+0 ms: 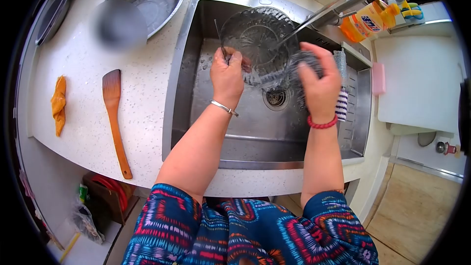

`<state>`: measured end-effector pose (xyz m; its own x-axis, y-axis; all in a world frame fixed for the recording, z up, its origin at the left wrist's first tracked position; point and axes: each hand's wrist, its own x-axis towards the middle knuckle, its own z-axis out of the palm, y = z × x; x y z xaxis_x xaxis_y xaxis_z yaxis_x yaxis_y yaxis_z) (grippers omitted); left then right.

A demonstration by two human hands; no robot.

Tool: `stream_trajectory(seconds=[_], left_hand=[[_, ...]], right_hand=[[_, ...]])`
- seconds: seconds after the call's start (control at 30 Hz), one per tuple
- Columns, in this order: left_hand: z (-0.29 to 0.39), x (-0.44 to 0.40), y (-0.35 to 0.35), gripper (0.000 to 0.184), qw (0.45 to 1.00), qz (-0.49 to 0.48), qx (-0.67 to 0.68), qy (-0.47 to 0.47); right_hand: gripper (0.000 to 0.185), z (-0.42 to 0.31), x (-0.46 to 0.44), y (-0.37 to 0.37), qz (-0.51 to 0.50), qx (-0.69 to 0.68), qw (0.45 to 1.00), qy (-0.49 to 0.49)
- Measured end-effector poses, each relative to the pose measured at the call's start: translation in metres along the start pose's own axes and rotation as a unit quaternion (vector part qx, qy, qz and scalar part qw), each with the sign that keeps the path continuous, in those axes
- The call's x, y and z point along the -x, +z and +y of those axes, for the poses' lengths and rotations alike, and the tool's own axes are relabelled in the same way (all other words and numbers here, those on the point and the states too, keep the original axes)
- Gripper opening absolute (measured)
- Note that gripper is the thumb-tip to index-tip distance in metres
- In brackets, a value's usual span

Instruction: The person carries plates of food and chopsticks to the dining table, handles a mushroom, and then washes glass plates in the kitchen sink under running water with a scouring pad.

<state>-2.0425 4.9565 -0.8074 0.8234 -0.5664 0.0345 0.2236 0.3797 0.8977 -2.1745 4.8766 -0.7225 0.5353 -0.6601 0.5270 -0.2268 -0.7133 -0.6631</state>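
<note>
A clear glass bowl or lid [260, 44] with a patterned surface is held over the steel sink [245, 140]. My left hand [227, 76] grips its left edge, fingers closed; a thin dark edge or handle sticks up beside them. At the bowl's right side, my right hand [321, 81] is closed around a grey wire scrubber [308, 63], slightly blurred. Water from the faucet [338, 5] comes down toward the bowl. The drain [276, 99] shows just below it.
On the left counter lie a wooden spatula [112, 108], an orange cloth [59, 105] and a metal basin [159, 5]. An orange soap bottle [368, 22] stands behind the faucet. A striped cloth [342, 105] hangs at the sink's right, near a white board [417, 83].
</note>
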Motion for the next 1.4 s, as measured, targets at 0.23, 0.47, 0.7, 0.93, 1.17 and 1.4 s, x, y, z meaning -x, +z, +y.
stream_trajectory(seconds=[0.23,0.47,0.7,0.93,1.17,1.4], left_hand=[[0.021,0.006,0.006,0.007,0.994,-0.017,0.056,-0.096],[0.022,0.003,-0.002,0.030,0.983,-0.104,0.089,-0.118],[0.027,0.006,0.002,0.033,0.981,-0.119,0.097,-0.118],[0.025,0.007,0.010,0.041,0.993,-0.067,0.070,-0.072],[0.026,0.002,0.006,0.051,0.991,-0.082,0.096,-0.050],[0.021,0.006,0.009,0.050,0.992,-0.060,0.101,-0.049]], right_hand=[[0.043,-0.011,0.007,0.029,-0.118,0.152,0.981,0.029],[0.045,-0.010,0.006,0.042,-0.112,0.119,0.987,0.010],[0.042,-0.001,-0.006,0.045,-0.100,0.057,0.993,0.004],[0.023,0.010,-0.029,0.037,0.036,0.087,0.993,0.077],[0.023,0.014,-0.015,0.076,-0.051,0.021,0.998,-0.023],[0.022,0.018,-0.020,0.075,0.013,-0.024,0.998,0.063]])
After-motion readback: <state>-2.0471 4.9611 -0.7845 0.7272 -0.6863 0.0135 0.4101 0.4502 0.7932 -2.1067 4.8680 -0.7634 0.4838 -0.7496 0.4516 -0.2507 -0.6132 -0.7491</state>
